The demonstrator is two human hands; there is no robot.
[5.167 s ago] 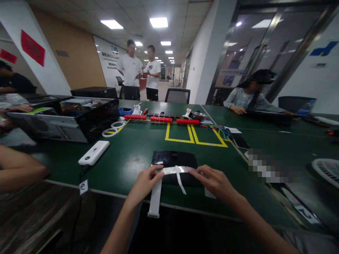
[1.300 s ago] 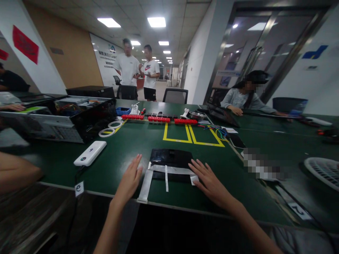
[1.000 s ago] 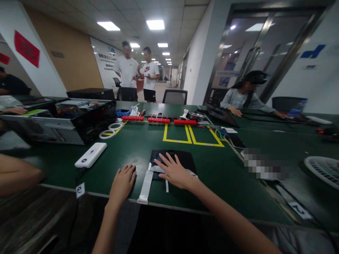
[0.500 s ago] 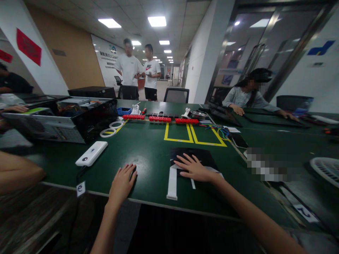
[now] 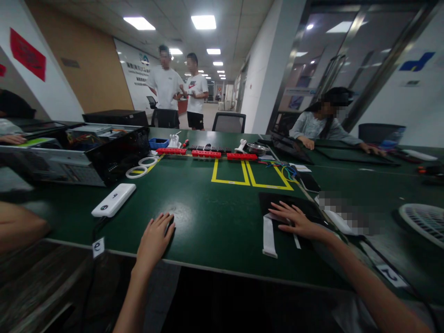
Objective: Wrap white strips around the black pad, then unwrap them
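My right hand (image 5: 294, 220) lies with its fingers stretched out on a flat black sheet-like piece (image 5: 312, 203), whose exact kind I cannot make out. From under that hand a white ribbon cable (image 5: 269, 236) with a connector at its end reaches toward me, beside a thinner white strip (image 5: 297, 241). My left hand (image 5: 154, 236) rests palm down on the green table (image 5: 215, 231), holding nothing, its fingers extended and slightly apart. Left of it is a white power bank (image 5: 114, 200) marked with a number, a black cable running from its near end.
An opened computer case (image 5: 114, 157) stands at the left beside white rings (image 5: 136, 172). Red bars (image 5: 206, 153) line the back, behind yellow tape outlines (image 5: 231, 182). Coloured wires (image 5: 287, 172), a phone (image 5: 308, 182) and a white basket (image 5: 425, 219) are rightward. A person (image 5: 322, 125) works at the far right.
My right hand has slid the black piece and its white ribbon cable to the right across the table. My left hand stays in place; the view has shifted slightly.
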